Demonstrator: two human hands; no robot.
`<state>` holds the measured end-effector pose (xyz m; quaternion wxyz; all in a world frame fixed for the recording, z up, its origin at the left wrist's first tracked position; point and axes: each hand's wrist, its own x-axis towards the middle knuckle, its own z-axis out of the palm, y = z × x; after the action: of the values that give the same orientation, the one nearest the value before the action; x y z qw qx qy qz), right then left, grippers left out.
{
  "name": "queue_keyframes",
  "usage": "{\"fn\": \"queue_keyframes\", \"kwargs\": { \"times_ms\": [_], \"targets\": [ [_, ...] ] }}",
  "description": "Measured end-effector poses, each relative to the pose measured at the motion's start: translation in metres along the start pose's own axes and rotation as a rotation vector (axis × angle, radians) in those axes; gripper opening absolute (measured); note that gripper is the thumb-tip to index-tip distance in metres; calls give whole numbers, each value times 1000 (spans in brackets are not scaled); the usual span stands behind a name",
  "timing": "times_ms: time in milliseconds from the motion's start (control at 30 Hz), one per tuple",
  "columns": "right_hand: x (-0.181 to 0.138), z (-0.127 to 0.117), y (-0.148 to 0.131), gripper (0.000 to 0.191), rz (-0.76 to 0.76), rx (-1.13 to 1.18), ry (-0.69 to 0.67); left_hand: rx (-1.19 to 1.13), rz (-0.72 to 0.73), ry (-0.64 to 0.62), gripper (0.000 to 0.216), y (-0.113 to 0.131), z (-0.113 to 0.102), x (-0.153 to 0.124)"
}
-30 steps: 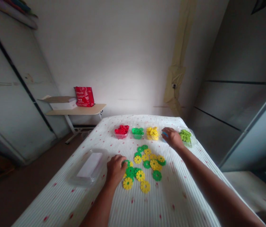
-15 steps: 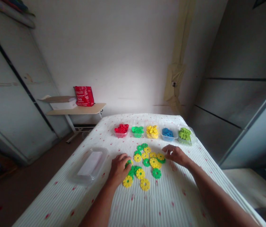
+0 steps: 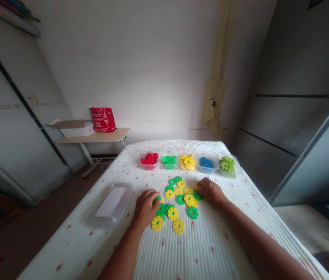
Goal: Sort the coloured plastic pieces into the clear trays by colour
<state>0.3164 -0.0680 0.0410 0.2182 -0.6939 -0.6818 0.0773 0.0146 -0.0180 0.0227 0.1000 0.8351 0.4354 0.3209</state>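
Note:
My left hand (image 3: 146, 205) rests at the left side of a loose group of notched plastic discs. Its thumb and fingers close around a small green disc (image 3: 157, 198) with some yellow showing beside it. On the group's right side, my right hand (image 3: 211, 191) has its fingertips on a yellow notched disc (image 3: 196, 186), partly covering it. Just below those fingertips lies a green disc (image 3: 198, 195). Between the hands several yellow and green discs lie flat, some overlapping. Nearest to me are two yellow discs, one at the left (image 3: 157, 223) and another (image 3: 178, 226) beside it.
Along the back stand clear tubs of red (image 3: 149, 159), green (image 3: 169, 161), yellow (image 3: 187, 161), blue (image 3: 206, 164) and light green pieces (image 3: 227, 166). A clear lid (image 3: 106, 217) with a white label lies left. Beyond is a side table (image 3: 114, 135) with a red bag (image 3: 102, 119).
My right hand has moved left and its fingers have closed onto the yellow disc at the group's right edge. The left hand stays almost where it was.

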Motion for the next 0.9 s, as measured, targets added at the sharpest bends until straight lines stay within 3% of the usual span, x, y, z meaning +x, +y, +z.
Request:
{"fn": "queue_keyframes", "kwargs": {
  "times_ms": [233, 533, 900],
  "targets": [
    [9, 3, 3, 34, 29, -87, -53, -14, -24, -20, 22, 0, 0, 0],
    [17, 3, -14, 25, 127, -220, -71, -26, -34, -18, 21, -1, 1, -1],
    [21, -8, -11, 18, 161, -114, -105, -32, -32, -18, 20, 2, -2, -1]
  ]
}}
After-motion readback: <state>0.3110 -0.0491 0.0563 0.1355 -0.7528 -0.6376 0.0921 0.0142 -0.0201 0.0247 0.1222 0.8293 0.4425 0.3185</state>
